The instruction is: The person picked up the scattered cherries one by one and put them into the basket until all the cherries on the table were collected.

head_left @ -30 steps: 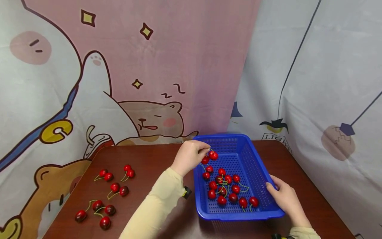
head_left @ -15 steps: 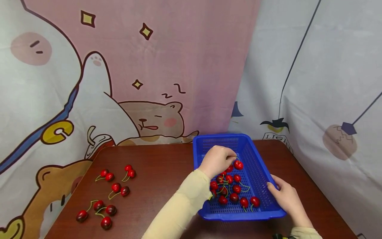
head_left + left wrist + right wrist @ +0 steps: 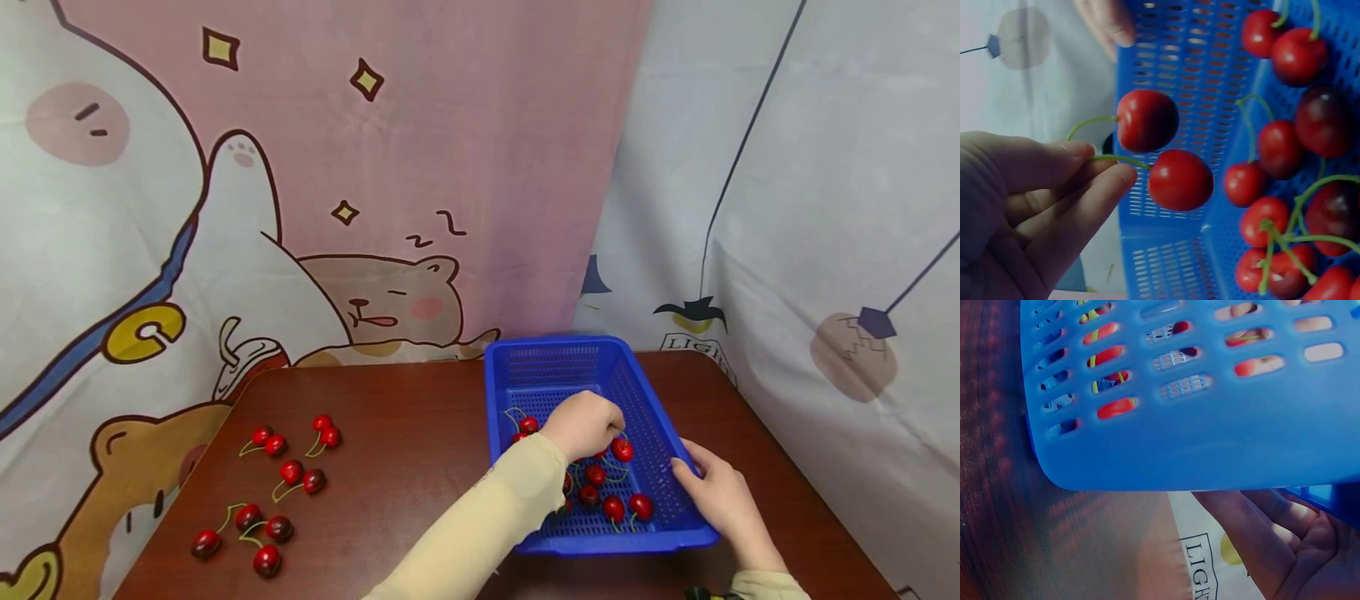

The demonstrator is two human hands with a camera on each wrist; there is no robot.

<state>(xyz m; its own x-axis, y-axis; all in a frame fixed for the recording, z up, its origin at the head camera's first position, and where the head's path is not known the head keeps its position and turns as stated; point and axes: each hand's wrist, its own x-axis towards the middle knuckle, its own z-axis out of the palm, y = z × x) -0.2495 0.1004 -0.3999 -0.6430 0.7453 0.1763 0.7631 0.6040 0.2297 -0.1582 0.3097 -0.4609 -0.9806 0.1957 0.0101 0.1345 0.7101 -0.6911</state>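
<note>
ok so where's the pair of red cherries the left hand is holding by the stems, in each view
Head: the pair of red cherries on green stems hangs just right of the left hand, over the blue perforated plastic basket.
Left wrist: centre of the picture, stems pinched between the fingers.
Right wrist: cannot be picked out; only red patches through the basket wall.
Shared landmark: the basket.

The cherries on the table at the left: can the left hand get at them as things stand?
Probably not right away: the left hand is inside the blue basket, pinching a cherry pair. The loose cherries lie unobstructed on the table.
</note>
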